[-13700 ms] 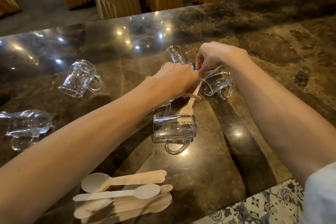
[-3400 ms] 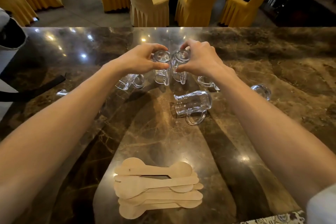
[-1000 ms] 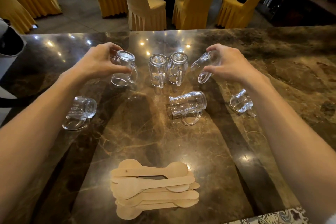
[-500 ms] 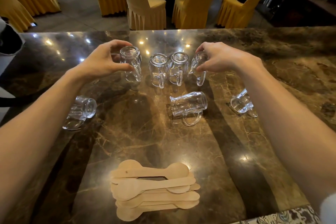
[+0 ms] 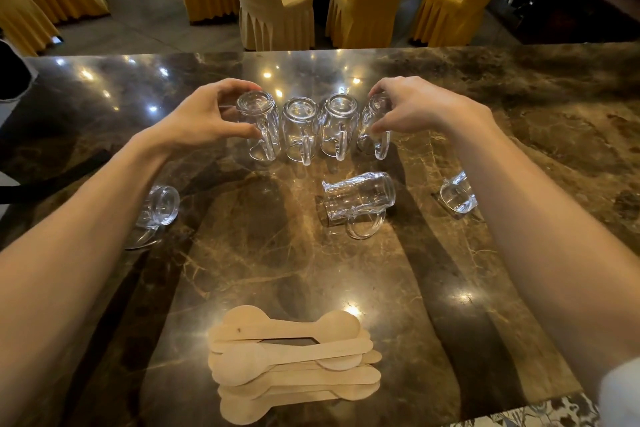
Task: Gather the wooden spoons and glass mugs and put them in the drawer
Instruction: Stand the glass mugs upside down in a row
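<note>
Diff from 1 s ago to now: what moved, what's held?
The left hand carried the leftmost mug rightward, the right hand carried the rightmost mug leftward and straightened it; both now stand upside down beside the middle pair, a row of four. Both hands still grip them. Unchanged: the three mugs lying on their sides and the wooden spoon stack.

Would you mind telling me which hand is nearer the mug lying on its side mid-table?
Right. The right hand grips the row's rightmost mug, just beyond the lying mug; the left hand grips the leftmost mug, farther off to the left.
</note>
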